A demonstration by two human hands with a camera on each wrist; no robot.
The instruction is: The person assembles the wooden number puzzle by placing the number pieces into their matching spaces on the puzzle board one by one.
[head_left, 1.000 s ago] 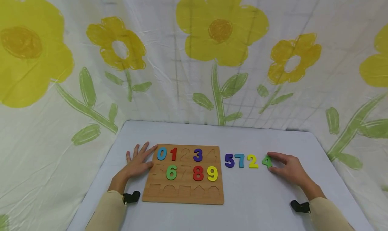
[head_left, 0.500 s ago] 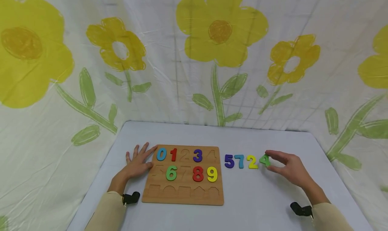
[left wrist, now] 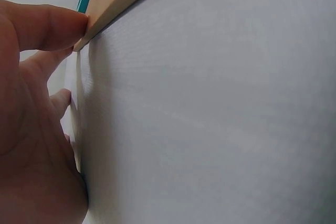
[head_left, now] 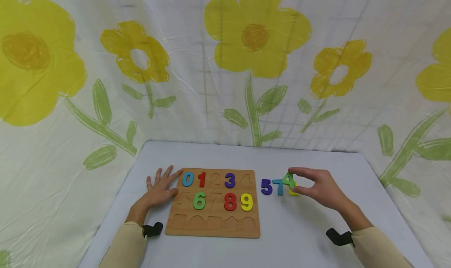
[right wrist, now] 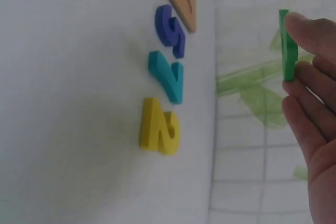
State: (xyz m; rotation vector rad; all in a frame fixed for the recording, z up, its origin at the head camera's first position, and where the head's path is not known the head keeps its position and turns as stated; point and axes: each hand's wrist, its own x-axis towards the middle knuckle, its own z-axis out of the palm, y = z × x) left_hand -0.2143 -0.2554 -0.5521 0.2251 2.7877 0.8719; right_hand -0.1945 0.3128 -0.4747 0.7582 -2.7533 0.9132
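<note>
A green number 4 (head_left: 288, 180) is pinched between the thumb and fingers of my right hand (head_left: 318, 186). In the right wrist view the green 4 (right wrist: 289, 45) is up off the table, with the yellow number 2 (right wrist: 159, 128) lower down on the tabletop. My left hand (head_left: 159, 189) is spread at the left side of the wooden number board (head_left: 213, 229), thumb and index fingertip touching its edge. In the left wrist view the thumb (left wrist: 52, 27) meets the board's side (left wrist: 118, 3). Blue 0 (head_left: 188, 178), red 1 (head_left: 202, 179), purple 3 (head_left: 230, 180), green 6, red 8 and yellow 9 sit in the board.
Between board and right hand, a purple 5 (head_left: 266, 187) and a blue 7 (head_left: 280, 187) lie on the white table (head_left: 296, 236). Number recesses 2, 4, 5 and 7 and a bottom row of shape recesses show bare wood. A flower-printed curtain (head_left: 190, 115) hangs behind.
My right hand has lifted the green 4 from the table and carried it left, over the yellow 2 in the head view. My left hand has stayed at the board.
</note>
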